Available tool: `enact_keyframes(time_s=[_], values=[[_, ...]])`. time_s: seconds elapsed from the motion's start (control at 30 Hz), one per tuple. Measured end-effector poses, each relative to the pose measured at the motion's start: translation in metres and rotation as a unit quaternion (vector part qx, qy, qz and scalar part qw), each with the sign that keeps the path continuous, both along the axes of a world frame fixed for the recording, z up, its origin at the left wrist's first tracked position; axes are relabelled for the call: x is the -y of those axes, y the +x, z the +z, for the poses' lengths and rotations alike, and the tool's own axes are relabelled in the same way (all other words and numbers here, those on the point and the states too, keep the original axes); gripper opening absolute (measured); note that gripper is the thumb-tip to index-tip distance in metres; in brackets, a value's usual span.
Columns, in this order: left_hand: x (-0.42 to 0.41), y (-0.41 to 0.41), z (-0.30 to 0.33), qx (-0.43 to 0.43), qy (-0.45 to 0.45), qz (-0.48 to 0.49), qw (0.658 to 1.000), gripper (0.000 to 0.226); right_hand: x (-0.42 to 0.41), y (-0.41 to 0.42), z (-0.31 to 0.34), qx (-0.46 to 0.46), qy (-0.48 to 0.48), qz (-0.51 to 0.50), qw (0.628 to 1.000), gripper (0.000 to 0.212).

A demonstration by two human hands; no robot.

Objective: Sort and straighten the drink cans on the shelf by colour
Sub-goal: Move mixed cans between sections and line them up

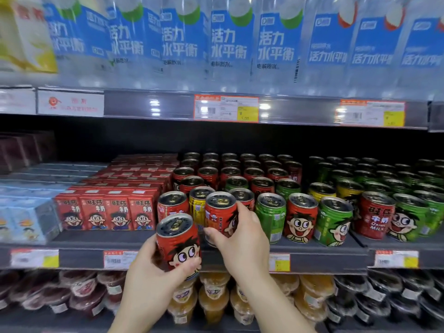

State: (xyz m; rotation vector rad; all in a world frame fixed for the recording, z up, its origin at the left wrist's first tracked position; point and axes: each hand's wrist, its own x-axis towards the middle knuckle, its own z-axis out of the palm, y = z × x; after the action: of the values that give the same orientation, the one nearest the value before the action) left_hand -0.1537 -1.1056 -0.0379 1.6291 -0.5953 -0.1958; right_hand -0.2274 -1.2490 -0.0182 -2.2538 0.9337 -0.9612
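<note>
My left hand (pixel 146 267) grips a red can (pixel 179 239) with a cartoon face, held in front of the shelf edge (pixel 79 258). My right hand (pixel 242 236) grips a second red can (pixel 219 212) standing at the front of the middle shelf. Behind it stand a yellow can (pixel 198 203) and another red can (pixel 171 204). To the right, green cans (pixel 271 212) and red cans (pixel 301 216) are mixed in the front rows. Further back are rows of red cans (pixel 230 171), and all-green rows (pixel 374 176) fill the right.
Red milk cartons (pixel 105 212) fill the shelf to the left of the cans, with pale blue packs (pixel 26 217) beyond them. Water bottles (pixel 228 42) with blue labels stand on the shelf above. Jelly cups (pixel 211 294) and dark tubs (pixel 374 299) sit on the shelf below.
</note>
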Motion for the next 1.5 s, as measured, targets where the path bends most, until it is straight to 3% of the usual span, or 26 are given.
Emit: enact_keyframes(time_s=[0.23,0.47,0.83,0.97,1.07,1.13,1.2,1.33,1.5], values=[[-0.016,0.005,0.002,0.001,-0.003,0.012,1.0,0.051,-0.008,0.006,0.002,0.016,-0.011,0.003,1.0,0.087],[-0.023,0.012,-0.001,-0.009,-0.014,0.016,1.0,0.052,-0.023,0.018,-0.003,0.016,0.008,0.087,0.996,0.074],[-0.039,0.027,-0.006,-0.013,-0.003,0.052,0.999,0.054,-0.006,0.041,-0.017,0.022,0.004,0.064,0.998,0.069],[-0.031,0.023,0.005,-0.005,-0.004,0.043,0.999,0.053,-0.003,0.023,-0.011,0.028,0.025,0.087,0.995,0.052],[-0.023,0.024,0.012,0.004,0.001,0.027,1.0,0.054,0.006,0.007,0.017,0.044,-0.055,0.06,0.996,0.033],[-0.02,0.025,0.015,0.009,-0.002,0.02,1.0,0.055,0.022,0.007,0.043,0.011,-0.131,0.046,0.99,0.031],[-0.018,0.027,0.016,0.011,-0.002,0.019,1.0,0.056,0.044,0.016,0.065,-0.079,-0.169,0.033,0.982,0.044],[-0.015,0.029,0.013,0.005,-0.001,0.005,1.0,0.059,0.069,0.042,0.075,-0.276,-0.123,0.05,0.952,0.076],[-0.014,0.029,0.012,0.015,0.008,0.01,1.0,0.058,0.078,0.061,0.079,-0.355,-0.119,0.08,0.924,0.087]])
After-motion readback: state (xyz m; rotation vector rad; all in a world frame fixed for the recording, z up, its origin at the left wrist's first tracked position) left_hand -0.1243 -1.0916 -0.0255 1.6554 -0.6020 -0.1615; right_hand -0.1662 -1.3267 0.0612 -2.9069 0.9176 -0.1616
